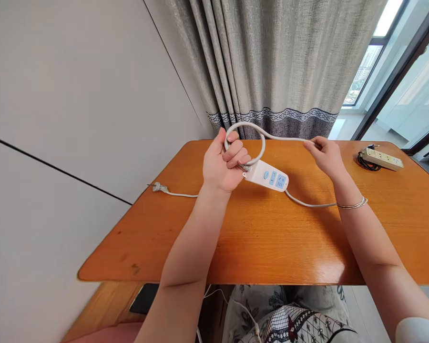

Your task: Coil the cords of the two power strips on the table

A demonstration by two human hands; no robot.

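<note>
My left hand is closed around the white cord near one end of a white power strip with blue sockets. The cord makes a loop above those fingers. From the loop it runs right to my right hand, which pinches it between thumb and fingers. Another stretch of cord curves below the strip's far end and passes behind my right wrist. The clear plug lies at the table's left side, its cord disappearing behind my left forearm.
A second, cream power strip with a black cord lies at the table's right back. The wooden table borders a white wall on the left and a grey curtain behind. A dark flat object is below the front edge.
</note>
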